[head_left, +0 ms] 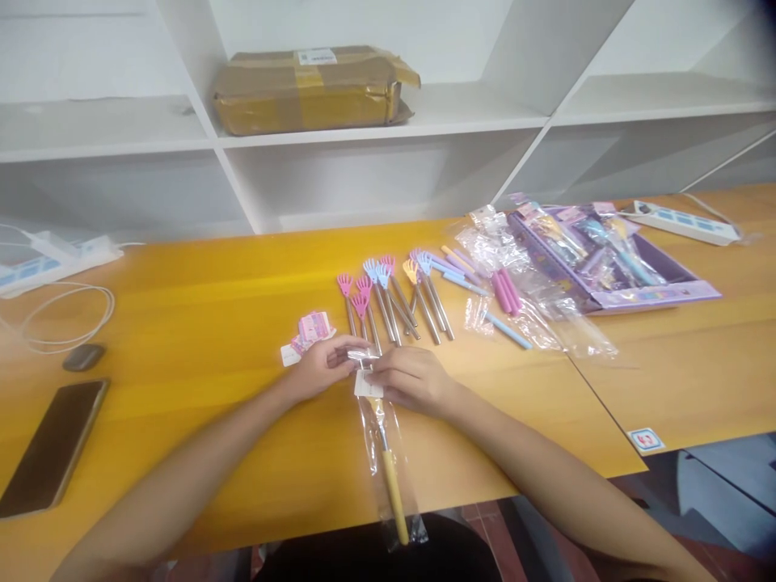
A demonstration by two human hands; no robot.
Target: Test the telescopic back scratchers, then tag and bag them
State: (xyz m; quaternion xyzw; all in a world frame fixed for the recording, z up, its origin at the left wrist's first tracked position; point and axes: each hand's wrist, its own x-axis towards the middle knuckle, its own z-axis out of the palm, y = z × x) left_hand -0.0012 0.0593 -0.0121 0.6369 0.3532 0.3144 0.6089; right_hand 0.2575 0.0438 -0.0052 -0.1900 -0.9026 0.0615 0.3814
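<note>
We're at the yellow wooden counter (255, 477), our right hand (418, 380) pinched on the top of a long clear plastic bag (400, 453), beside its small white card (369, 385); our left hand (327, 365) meets the mouth, grip unclear. Inside, a slim yellow-handled metal stick (394, 493) overhangs the near edge: light, stiff, we'd judge, in slippery film, best held by the handle.

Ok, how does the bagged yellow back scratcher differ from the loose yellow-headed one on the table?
The bagged yellow back scratcher is inside a clear plastic bag; the loose yellow-headed one lies unwrapped on the table. The bagged one has a yellow handle; the loose one's metal rod ends bare. Both show yellow and a slim metal rod.
</note>
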